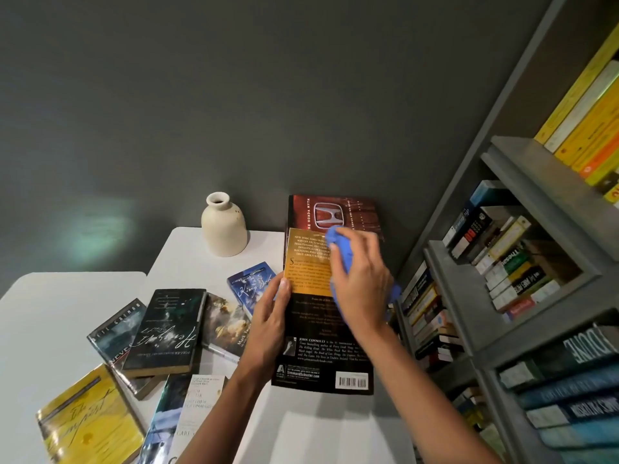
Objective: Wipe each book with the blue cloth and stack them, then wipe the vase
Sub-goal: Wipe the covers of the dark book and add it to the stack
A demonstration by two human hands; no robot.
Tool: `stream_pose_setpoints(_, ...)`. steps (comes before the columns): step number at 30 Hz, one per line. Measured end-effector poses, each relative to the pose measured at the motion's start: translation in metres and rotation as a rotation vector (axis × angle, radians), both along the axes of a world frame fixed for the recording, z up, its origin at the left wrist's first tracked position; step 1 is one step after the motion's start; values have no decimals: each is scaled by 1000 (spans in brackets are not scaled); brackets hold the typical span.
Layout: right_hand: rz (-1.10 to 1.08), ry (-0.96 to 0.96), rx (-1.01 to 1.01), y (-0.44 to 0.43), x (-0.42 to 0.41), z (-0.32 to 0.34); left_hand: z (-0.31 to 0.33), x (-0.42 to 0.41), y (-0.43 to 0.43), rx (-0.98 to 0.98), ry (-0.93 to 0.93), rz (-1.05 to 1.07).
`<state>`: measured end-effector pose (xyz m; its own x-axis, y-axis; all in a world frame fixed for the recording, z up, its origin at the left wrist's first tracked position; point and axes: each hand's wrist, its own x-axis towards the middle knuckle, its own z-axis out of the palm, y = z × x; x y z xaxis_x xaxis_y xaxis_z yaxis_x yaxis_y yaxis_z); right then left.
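Two hands: kept on one book (311, 349), so it is steadied while wiped.
Right hand (361, 289): fingers curled round the bunched cloth (338, 242), pressed on the cover.
Left hand (271, 316): the book's left edge is pinched, thumb on top, likely against sliding.
Book: black and gold, back cover up, laid on a Honda book (335, 209) at the table's (67, 313) far right.
Vase (223, 226): cream, upright, left of the stack.

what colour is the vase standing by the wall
Cream, with a few small dark specks: the vase shows best in the head view.
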<state>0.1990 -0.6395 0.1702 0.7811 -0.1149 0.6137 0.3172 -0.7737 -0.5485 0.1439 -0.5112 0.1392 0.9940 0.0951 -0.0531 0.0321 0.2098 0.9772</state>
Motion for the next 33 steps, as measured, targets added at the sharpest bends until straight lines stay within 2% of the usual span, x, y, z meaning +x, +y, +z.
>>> stream_pose_setpoints(4, 252, -32, -183, 30, -19, 3, 1, 4, -5, 18, -32, 10)
stream_pose_setpoints(10, 347, 4, -150, 9, -59, -19, -9, -2, 3, -11, -12, 1)
stream_pose_setpoints(15, 244, -2, -168, 20, -16, 4, -8, -1, -2, 81, -32, -56)
stream_pose_setpoints(19, 179, -48, -221, 12, 2, 6, -2, -2, -2, 42, -43, -59)
stream_pose_setpoints(23, -57, 11, 13, -23, 5, -19, -3, -2, 9, -23, -24, -12)
stream_pose_setpoints(25, -130, 32, 58, -21, 3, -21, -5, -4, 9, -29, -19, 4)
stream_pose_setpoints(27, -106, 11, 20, -3, -4, -13, -5, -2, 4, -25, -5, 6)
stream_pose_setpoints(30, 81, -24, -99, 31, -29, -8, -5, 4, -1, -37, -1, 26)
stream_pose_setpoints(33, 189, -42, -133, 39, -60, -24, -5, 6, -2, -91, 8, 55)
